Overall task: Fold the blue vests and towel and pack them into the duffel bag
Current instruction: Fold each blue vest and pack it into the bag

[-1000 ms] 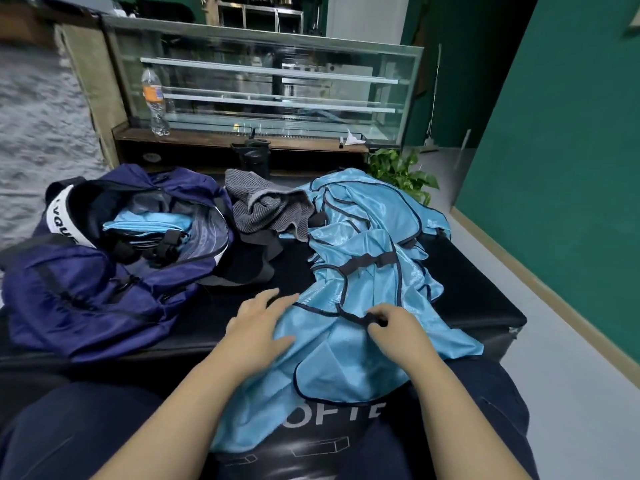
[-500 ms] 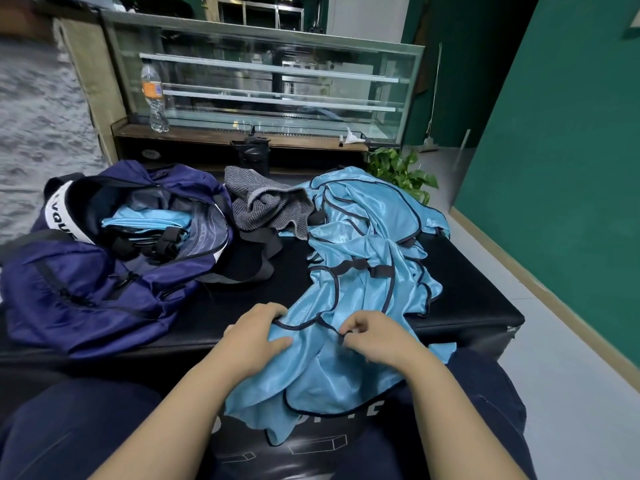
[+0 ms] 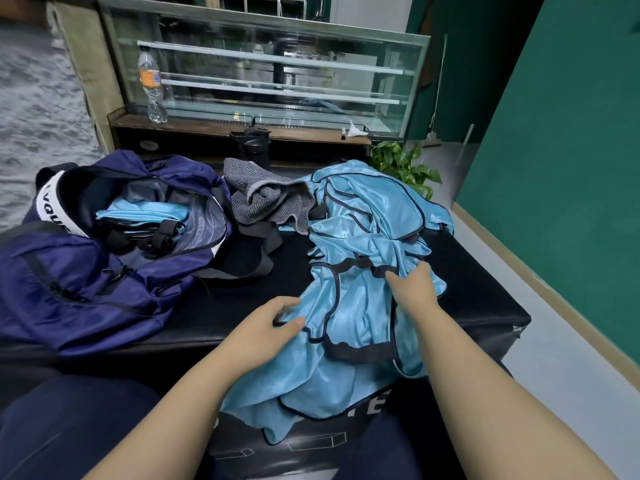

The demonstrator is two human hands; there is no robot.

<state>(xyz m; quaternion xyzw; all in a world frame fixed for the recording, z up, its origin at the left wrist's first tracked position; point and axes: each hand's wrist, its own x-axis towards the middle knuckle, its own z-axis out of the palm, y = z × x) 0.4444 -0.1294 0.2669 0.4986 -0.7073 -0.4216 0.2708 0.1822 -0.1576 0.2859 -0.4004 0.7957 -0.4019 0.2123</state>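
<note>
One view only — a wide-angle camera worn on the person's head, facing forward and down, close over the black table (image 3: 478,306). Both forearms enter from the near edge; a glass display case (image 3: 277,64) spans the far side — straight lines bow toward the frame's edges.

Straight ahead of me stands a long glass display case (image 3: 270,74) with bare shelves inside, set on a wooden counter (image 3: 221,128). A clear plastic water bottle (image 3: 151,86) with an orange label stands upright at the counter's left end; a small white crumpled scrap (image 3: 356,130) lies near its right end. A black lidded tumbler (image 3: 254,147) stands in front of the counter. A leafy green plant (image 3: 403,164) sits to the right, beside a green wall (image 3: 571,140)
</note>
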